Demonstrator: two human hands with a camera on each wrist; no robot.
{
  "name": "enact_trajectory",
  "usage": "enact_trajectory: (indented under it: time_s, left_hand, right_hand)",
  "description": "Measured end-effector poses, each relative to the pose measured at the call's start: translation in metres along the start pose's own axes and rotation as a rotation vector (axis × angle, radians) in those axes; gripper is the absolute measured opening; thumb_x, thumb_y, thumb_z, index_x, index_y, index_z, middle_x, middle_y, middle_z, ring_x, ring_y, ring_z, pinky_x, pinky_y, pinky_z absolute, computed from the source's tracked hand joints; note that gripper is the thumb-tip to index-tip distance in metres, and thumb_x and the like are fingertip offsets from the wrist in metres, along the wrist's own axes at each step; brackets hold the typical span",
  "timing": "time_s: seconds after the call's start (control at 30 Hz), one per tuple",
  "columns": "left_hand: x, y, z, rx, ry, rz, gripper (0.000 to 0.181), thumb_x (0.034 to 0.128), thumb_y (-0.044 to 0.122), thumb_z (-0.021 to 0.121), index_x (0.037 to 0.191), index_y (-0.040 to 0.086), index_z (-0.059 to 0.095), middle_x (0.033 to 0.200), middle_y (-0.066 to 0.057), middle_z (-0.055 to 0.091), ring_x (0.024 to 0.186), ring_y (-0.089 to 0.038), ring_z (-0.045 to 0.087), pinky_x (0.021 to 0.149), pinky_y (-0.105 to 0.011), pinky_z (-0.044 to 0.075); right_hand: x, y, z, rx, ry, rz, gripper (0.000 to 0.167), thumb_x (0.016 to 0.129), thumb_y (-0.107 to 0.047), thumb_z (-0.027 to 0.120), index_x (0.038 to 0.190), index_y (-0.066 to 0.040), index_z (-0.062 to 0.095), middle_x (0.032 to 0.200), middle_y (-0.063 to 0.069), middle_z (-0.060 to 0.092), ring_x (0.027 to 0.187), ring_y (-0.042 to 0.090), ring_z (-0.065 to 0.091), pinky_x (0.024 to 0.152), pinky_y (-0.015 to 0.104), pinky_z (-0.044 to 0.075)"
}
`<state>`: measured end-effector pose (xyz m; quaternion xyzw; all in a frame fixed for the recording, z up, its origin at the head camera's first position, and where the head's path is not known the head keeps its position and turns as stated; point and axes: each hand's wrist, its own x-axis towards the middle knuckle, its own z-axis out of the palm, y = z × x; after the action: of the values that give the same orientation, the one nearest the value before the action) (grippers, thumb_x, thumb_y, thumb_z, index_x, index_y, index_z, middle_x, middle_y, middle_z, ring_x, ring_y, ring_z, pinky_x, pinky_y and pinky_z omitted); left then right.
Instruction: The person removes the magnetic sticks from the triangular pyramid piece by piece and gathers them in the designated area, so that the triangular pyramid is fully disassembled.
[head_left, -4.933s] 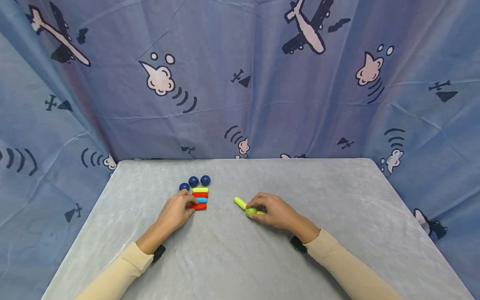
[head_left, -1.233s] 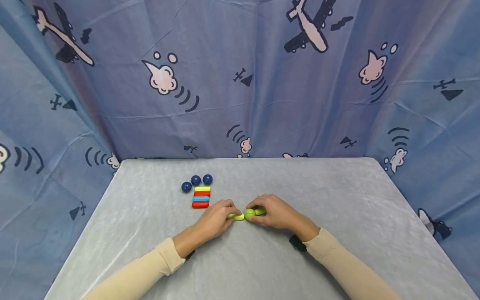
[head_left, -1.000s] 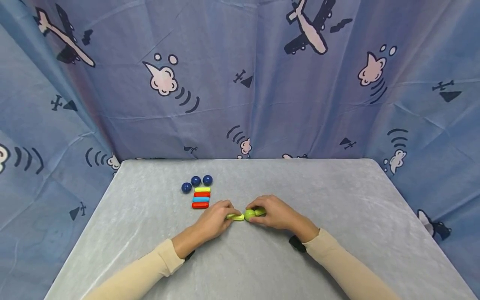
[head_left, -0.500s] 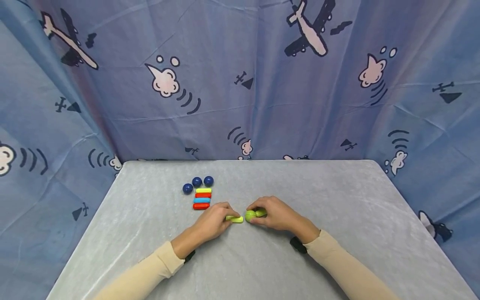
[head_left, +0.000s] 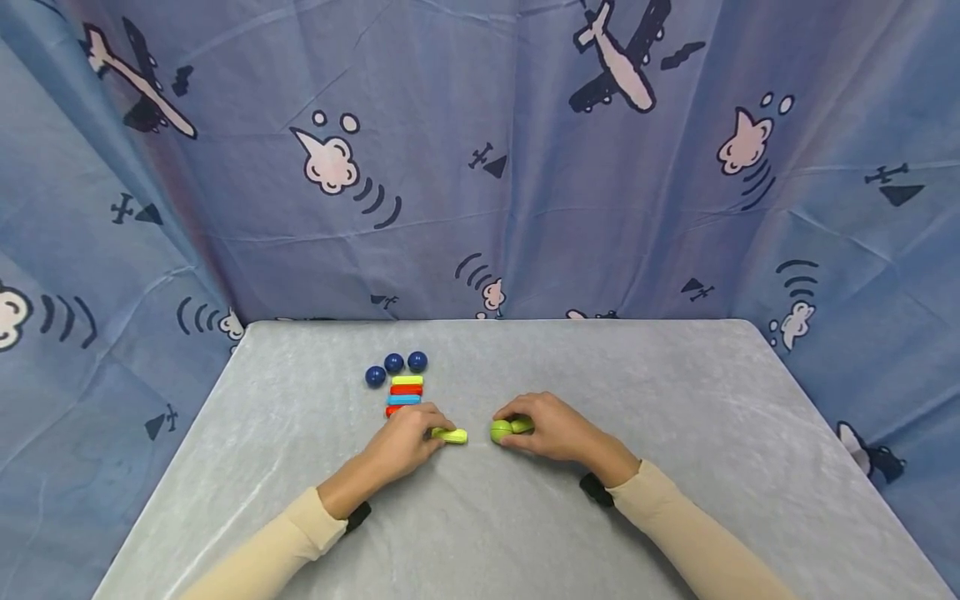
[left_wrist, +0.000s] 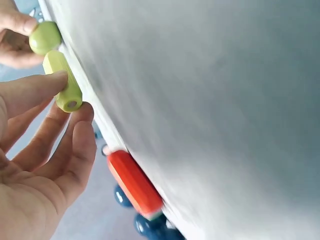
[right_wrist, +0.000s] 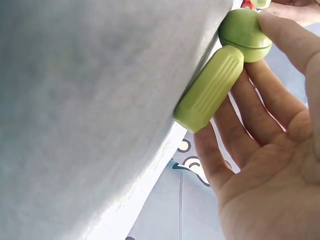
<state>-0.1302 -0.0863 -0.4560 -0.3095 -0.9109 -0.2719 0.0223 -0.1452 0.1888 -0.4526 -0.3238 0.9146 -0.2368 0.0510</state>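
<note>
My left hand [head_left: 402, 442] pinches a yellow-green toy building rod [left_wrist: 73, 96] between thumb and fingers; a grey disc shows in the rod's near end. Its other end points at a green ball [head_left: 500, 432], with a small gap between them in the head view. My right hand [head_left: 557, 429] holds that ball, with the thumb on one side of it. A second yellow-green rod [right_wrist: 210, 90], ribbed along its length, touches the ball and extends under the right palm. The right hand's other fingers lie alongside this rod.
Behind my left hand, a yellow rod [head_left: 407, 380], a red rod [head_left: 406, 390], a blue rod [head_left: 403, 400] and another red rod [left_wrist: 134, 182] lie in a row. Dark blue balls [head_left: 393, 362] sit beyond them. A patterned curtain [head_left: 480, 167] hangs behind the grey-covered table [head_left: 637, 367].
My left hand has left the row of rods and taken hold of the yellow-green rod. Lately it has drawn that rod left, away from the green ball. My right hand has stayed nearly still.
</note>
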Motion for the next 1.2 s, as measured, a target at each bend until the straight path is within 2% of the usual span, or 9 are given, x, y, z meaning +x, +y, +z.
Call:
enact_trajectory:
  time_s: [0.13, 0.3, 0.6, 0.8, 0.93, 1.07, 1.2]
  left_hand:
    - [-0.011, -0.010, -0.008, 0.040, 0.025, -0.043, 0.021, 0.0789, 0.004, 0.081, 0.097, 0.014, 0.079, 0.094, 0.002, 0.074, 0.085, -0.012, 0.065, 0.075, -0.028, 0.054]
    - [-0.023, -0.024, -0.019, 0.047, 0.042, -0.099, 0.022, 0.0769, 0.003, 0.082, 0.096, 0.014, 0.080, 0.095, 0.000, 0.074, 0.081, -0.012, 0.062, 0.070, -0.026, 0.051]
    - [-0.028, -0.038, -0.034, -0.003, 0.058, -0.212, 0.022, 0.0790, 0.003, 0.081, 0.098, 0.013, 0.079, 0.093, 0.000, 0.069, 0.075, -0.010, 0.056, 0.065, -0.021, 0.047]
    - [-0.028, -0.045, -0.034, 0.002, 0.069, -0.220, 0.021, 0.0778, 0.002, 0.082, 0.096, 0.011, 0.080, 0.087, -0.001, 0.065, 0.072, -0.011, 0.054, 0.062, -0.021, 0.045]
    - [-0.028, -0.047, -0.031, 0.004, 0.064, -0.234, 0.021, 0.0785, 0.002, 0.081, 0.097, 0.011, 0.079, 0.089, 0.000, 0.066, 0.075, -0.011, 0.057, 0.066, -0.023, 0.048]
    - [-0.027, -0.047, -0.028, 0.054, 0.110, -0.194, 0.021, 0.0754, 0.002, 0.083, 0.093, 0.011, 0.079, 0.088, 0.001, 0.066, 0.078, -0.011, 0.059, 0.069, -0.027, 0.050]
    - [-0.026, -0.048, -0.026, 0.094, 0.145, -0.153, 0.021, 0.0721, 0.001, 0.085, 0.090, 0.011, 0.079, 0.085, 0.001, 0.065, 0.074, -0.010, 0.053, 0.067, -0.027, 0.047]
  right_hand:
    - [0.000, -0.001, 0.001, 0.000, -0.003, -0.004, 0.032, 0.089, -0.034, 0.075, 0.117, -0.018, 0.073, 0.112, -0.004, 0.073, 0.101, 0.012, 0.066, 0.089, 0.035, 0.052]
    - [-0.001, -0.003, 0.002, -0.004, -0.004, -0.009, 0.032, 0.089, -0.035, 0.075, 0.117, -0.018, 0.073, 0.111, -0.003, 0.073, 0.099, 0.011, 0.066, 0.086, 0.032, 0.052]
    - [0.001, -0.003, 0.002, 0.004, -0.003, -0.006, 0.033, 0.090, -0.034, 0.074, 0.118, -0.017, 0.072, 0.112, -0.003, 0.073, 0.100, 0.012, 0.066, 0.088, 0.033, 0.052]
    - [0.000, -0.003, 0.002, 0.009, 0.008, -0.022, 0.032, 0.090, -0.032, 0.075, 0.117, -0.016, 0.072, 0.111, -0.003, 0.073, 0.099, 0.012, 0.066, 0.085, 0.033, 0.052]
    - [0.001, -0.003, 0.001, 0.008, 0.009, -0.022, 0.032, 0.089, -0.032, 0.075, 0.117, -0.016, 0.072, 0.111, -0.003, 0.073, 0.099, 0.012, 0.066, 0.085, 0.032, 0.052]
    - [0.001, -0.004, 0.001, -0.020, 0.009, -0.028, 0.032, 0.090, -0.033, 0.075, 0.117, -0.017, 0.072, 0.111, -0.003, 0.073, 0.099, 0.012, 0.066, 0.087, 0.034, 0.052]
    - [0.000, -0.004, -0.001, -0.069, 0.002, -0.045, 0.033, 0.090, -0.032, 0.074, 0.120, -0.019, 0.072, 0.114, -0.005, 0.073, 0.104, 0.013, 0.067, 0.094, 0.040, 0.051]
